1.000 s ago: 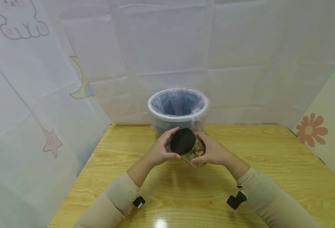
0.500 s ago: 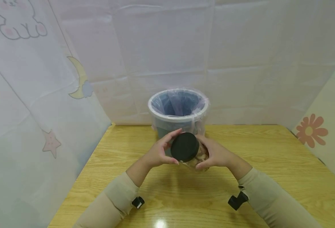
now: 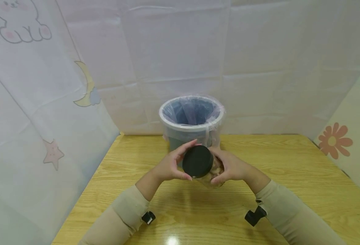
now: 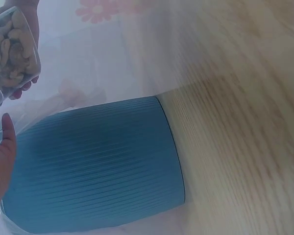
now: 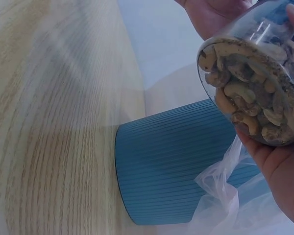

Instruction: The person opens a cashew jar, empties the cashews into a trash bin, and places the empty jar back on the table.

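Observation:
A clear jar of cashews with a black lid is tilted above the table, its lid toward the left. My right hand grips the jar's body, fingers behind and thumb in front. Around the lid curve the fingers and thumb of my left hand. In the right wrist view the jar's round base shows the nuts packed against it, resting in the right palm. The left wrist view has only the lower part of the jar; the lid is out of its frame.
Just behind the hands, a blue bin with a white rim and a clear plastic liner stands on the wood table. A printed cloth hangs behind the table. Each sleeve has a black wrist mount on it.
Both hands have brought the jar slightly down and nearer to me. The black lid now faces up more, with the hands still around lid and jar. The bin has stayed put.

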Available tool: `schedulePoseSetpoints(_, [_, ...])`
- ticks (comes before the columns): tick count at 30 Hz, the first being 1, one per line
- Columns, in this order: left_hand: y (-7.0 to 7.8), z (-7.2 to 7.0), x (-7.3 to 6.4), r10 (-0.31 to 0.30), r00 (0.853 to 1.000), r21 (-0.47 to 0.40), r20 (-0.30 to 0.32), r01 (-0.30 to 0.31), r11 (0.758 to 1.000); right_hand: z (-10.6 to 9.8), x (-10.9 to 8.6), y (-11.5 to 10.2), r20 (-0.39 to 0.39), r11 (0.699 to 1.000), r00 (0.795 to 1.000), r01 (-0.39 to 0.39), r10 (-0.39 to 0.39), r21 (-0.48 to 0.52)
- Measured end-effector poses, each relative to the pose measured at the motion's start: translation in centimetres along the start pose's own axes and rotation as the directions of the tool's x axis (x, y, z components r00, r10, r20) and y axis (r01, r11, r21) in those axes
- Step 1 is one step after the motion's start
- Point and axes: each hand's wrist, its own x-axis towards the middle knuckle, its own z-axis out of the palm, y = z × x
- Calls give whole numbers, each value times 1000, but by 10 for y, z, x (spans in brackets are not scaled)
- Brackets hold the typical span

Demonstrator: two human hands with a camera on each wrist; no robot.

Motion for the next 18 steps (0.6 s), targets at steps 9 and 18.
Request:
schedulePoseSetpoints(9, [2, 3, 2, -44, 998, 32, -51, 45, 998, 2, 0, 1, -12, 999, 999, -42, 42, 8])
schedulePoseSetpoints(18, [-5, 5, 1, -98, 985, 67, -141, 108, 992, 4, 2, -1, -83, 993, 990, -116, 113, -32])
